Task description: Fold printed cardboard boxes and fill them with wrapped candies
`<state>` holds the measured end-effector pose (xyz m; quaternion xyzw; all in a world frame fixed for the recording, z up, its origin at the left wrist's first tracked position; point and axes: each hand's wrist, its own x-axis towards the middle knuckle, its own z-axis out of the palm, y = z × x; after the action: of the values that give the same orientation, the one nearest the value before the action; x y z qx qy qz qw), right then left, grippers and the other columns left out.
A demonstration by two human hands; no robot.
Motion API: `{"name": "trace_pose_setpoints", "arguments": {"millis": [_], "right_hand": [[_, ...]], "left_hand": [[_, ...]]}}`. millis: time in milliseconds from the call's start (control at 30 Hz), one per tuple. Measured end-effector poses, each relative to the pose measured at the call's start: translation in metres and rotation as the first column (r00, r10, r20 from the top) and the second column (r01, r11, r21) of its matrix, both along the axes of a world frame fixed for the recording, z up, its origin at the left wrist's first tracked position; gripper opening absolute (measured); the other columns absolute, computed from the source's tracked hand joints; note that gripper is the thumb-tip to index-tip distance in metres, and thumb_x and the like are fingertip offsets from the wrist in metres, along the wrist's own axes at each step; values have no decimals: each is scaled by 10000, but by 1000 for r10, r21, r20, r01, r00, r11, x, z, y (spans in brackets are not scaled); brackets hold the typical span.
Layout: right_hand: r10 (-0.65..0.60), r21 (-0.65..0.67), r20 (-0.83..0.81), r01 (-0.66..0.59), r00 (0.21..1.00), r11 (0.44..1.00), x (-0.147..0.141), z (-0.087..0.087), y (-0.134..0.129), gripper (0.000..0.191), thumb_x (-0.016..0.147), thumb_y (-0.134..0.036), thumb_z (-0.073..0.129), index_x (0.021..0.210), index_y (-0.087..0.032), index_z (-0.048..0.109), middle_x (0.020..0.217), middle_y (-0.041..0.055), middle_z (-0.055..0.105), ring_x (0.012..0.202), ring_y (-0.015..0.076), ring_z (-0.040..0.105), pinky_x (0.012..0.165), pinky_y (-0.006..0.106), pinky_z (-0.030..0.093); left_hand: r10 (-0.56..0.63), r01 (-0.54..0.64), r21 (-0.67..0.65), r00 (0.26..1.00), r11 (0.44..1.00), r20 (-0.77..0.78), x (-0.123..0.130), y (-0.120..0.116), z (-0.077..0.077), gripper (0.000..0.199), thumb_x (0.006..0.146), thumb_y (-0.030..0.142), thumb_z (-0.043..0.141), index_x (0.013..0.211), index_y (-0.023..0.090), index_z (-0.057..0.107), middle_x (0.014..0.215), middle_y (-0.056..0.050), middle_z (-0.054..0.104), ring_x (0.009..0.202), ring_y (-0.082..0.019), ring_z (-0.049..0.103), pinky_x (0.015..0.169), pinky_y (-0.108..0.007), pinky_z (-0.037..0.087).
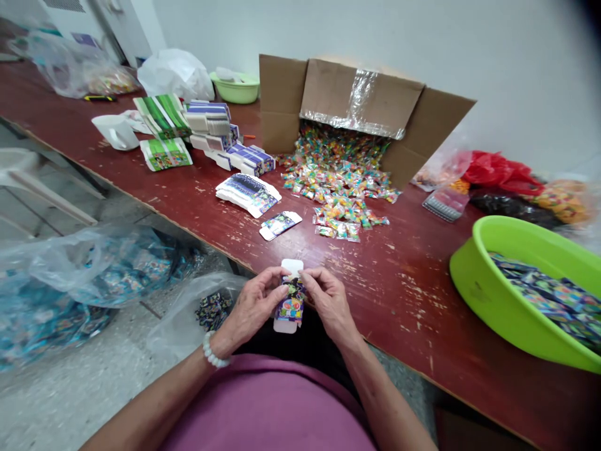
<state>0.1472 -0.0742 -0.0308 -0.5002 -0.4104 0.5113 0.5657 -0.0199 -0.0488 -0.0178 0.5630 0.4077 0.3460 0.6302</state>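
Note:
Between my two hands, at the near table edge, is a small printed carton (292, 307) with white end flaps sticking out at top and bottom. My left hand (260, 297) pinches its left side, thumb across the printed face. On the opposite side, my right hand (328, 297) grips the upper right edge with thumb and fingers. Just beyond lies a single flat carton (280, 224), and behind it a fanned stack of flat cartons (246, 193). Small wrapped candies (345, 207) spill in a heap from a cardboard box (361, 100) tipped on its side.
Purple carton bundles (248, 160), green carton bundles (164, 153) and a white mug (116, 133) stand at the back left. A large lime-green basin (474, 275) of dark packets sits on the right. Plastic bags of blue packets (136, 263) lie on the floor at left.

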Motion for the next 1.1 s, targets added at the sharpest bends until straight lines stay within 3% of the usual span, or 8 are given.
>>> {"name": "trace_pose_setpoints", "arguments": {"millis": [100, 233, 400, 467, 567, 667, 867, 1100], "right_hand": [[52, -126, -86, -62, 995, 990, 6, 2, 4, 301, 742, -445, 791, 748, -165, 680, 643, -22, 619, 557, 100, 522, 551, 226, 432], [64, -139, -194, -92, 979, 986, 7, 3, 8, 399, 619, -368, 884, 914, -193, 681, 707, -29, 652, 609, 113, 575, 596, 231, 458], [106, -18, 35, -106, 994, 994, 7, -3, 8, 231, 762, -393, 785, 840, -186, 721, 743, 9, 667, 623, 128, 570, 571, 242, 449], [49, 32, 126, -53, 991, 998, 7, -5, 7, 189, 803, -378, 748, 821, -191, 726, 745, 13, 666, 622, 135, 568, 575, 253, 449], [-4, 122, 278, -31, 961, 992, 7, -4, 5, 157, 852, -352, 702, 882, -205, 749, 826, 31, 692, 728, 163, 614, 674, 283, 475], [56, 113, 348, -101, 936, 988, 8, -1, 5, 213, 908, -377, 636, 877, -203, 754, 872, 48, 714, 806, 180, 630, 733, 296, 485], [116, -9, 332, -119, 936, 993, 11, 5, 12, 197, 817, -369, 717, 860, -177, 732, 774, 31, 707, 666, 148, 610, 602, 253, 463], [63, -133, 51, -56, 997, 989, 4, 10, 18, 277, 711, -424, 771, 735, -157, 700, 610, -10, 634, 487, 89, 479, 464, 212, 362]], "left_hand": [[-44, 44, 5, 998, 999, -51, -2, 4, 6, 268, 908, 395, 599, 1069, 188, 651, 923, -25, 673, 810, -163, 599, 706, -240, 497], [-39, 41, 35, 997, 999, -67, -3, 7, 8, 226, 891, 387, 628, 970, 181, 672, 951, -36, 678, 880, -177, 602, 771, -246, 489], [45, -21, -161, 988, 987, 145, -3, 6, 7, 544, 831, 360, 737, 1298, 249, 484, 844, 24, 656, 726, -114, 601, 633, -192, 453], [18, 54, -323, 976, 945, 216, -3, 6, 5, 582, 836, 426, 728, 1322, 237, 469, 851, 9, 665, 706, -120, 621, 605, -197, 461], [-61, 242, -551, 943, 799, 327, -1, 5, 0, 516, 887, 588, 590, 1172, 158, 577, 879, -72, 692, 705, -183, 680, 618, -276, 533], [-5, 234, -661, 945, 713, 328, 2, 3, -6, 492, 946, 595, 468, 1058, 136, 603, 802, -76, 684, 595, -170, 663, 593, -308, 562], [-4, 151, -579, 969, 801, 247, 9, 1, -4, 442, 943, 570, 496, 1036, 147, 584, 749, -49, 667, 517, -143, 630, 498, -256, 529], [-103, 183, -440, 974, 879, 199, 6, 3, 2, 538, 871, 656, 551, 930, 126, 624, 731, -67, 676, 471, -133, 604, 457, -245, 489]]}}
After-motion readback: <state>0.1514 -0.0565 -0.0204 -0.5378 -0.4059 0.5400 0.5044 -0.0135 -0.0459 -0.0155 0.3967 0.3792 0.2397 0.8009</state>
